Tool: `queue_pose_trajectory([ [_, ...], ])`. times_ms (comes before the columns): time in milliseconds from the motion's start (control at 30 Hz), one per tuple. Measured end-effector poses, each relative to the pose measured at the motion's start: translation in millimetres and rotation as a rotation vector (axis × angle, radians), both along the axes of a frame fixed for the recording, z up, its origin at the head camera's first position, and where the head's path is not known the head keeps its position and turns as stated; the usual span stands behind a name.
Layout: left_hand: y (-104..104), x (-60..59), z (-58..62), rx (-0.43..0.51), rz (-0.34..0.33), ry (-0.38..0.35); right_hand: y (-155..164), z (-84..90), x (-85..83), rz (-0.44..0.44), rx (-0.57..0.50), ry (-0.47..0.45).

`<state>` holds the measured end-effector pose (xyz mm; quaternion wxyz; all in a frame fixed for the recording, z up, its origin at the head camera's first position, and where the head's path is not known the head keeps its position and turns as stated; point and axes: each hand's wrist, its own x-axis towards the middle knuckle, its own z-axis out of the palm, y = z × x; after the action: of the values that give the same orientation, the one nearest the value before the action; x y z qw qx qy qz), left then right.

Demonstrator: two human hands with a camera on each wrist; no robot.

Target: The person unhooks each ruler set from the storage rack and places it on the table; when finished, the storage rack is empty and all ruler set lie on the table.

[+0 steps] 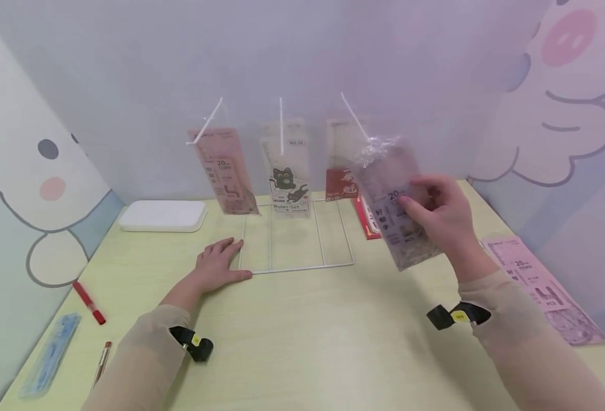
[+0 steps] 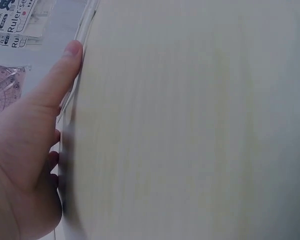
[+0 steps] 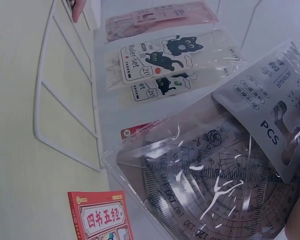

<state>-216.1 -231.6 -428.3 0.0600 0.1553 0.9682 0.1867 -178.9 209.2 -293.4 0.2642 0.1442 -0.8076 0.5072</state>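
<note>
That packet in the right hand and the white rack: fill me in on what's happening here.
A person's right hand holds a clear ruler-set packet up by the rightmost hook of a white wire rack. The left hand rests flat on the table against the rack's base. Two other packets, a pink one and a cat-printed one, already hang there.

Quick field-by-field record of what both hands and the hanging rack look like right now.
left hand: flat on the table, fingertips at the near left corner of the white wire rack
right hand: holds a clear ruler-set packet at the right-hand hook
middle hook: cat ruler-set packets hanging
left hook: pink ruler-set packet hanging
table right: another pink packet lying flat
table left: white box, red pen, blue packet
behind rack: red booklet
</note>
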Motion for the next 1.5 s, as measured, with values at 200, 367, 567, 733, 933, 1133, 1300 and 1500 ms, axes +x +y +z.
queue_pose_trajectory([
  [200,0.5,-0.2,0.1,0.003,-0.001,-0.002,8.9,-0.1,3.6,0.015,-0.071,0.019],
  [367,-0.8,-0.7,0.3,-0.017,-0.003,0.011,25.1,-12.0,1.9,-0.058,-0.057,-0.108],
  [567,-1.7,-0.7,3.1,-0.031,-0.018,0.018,54.0,-41.4,-0.4,-0.193,0.094,-0.31],
  [733,1.3,-1.1,4.1,-0.03,-0.026,0.008,78.5,-63.2,-0.2,-0.189,0.216,-0.483],
  [933,1.3,-2.0,3.7,-0.037,-0.033,0.002,105.8,-86.0,-3.9,-0.109,0.435,-0.599],
  [1133,0.8,-2.3,2.7,-0.041,-0.034,0.001,121.6,-105.5,4.2,-0.057,0.547,-0.587],
  [1300,1.1,-1.6,3.8,-0.041,-0.031,0.002,124.8,-111.5,16.4,-0.023,0.578,-0.66],
  [1500,2.3,0.6,5.9,-0.042,-0.032,0.001,127.4,-116.6,29.5,-0.024,0.605,-0.722],
])
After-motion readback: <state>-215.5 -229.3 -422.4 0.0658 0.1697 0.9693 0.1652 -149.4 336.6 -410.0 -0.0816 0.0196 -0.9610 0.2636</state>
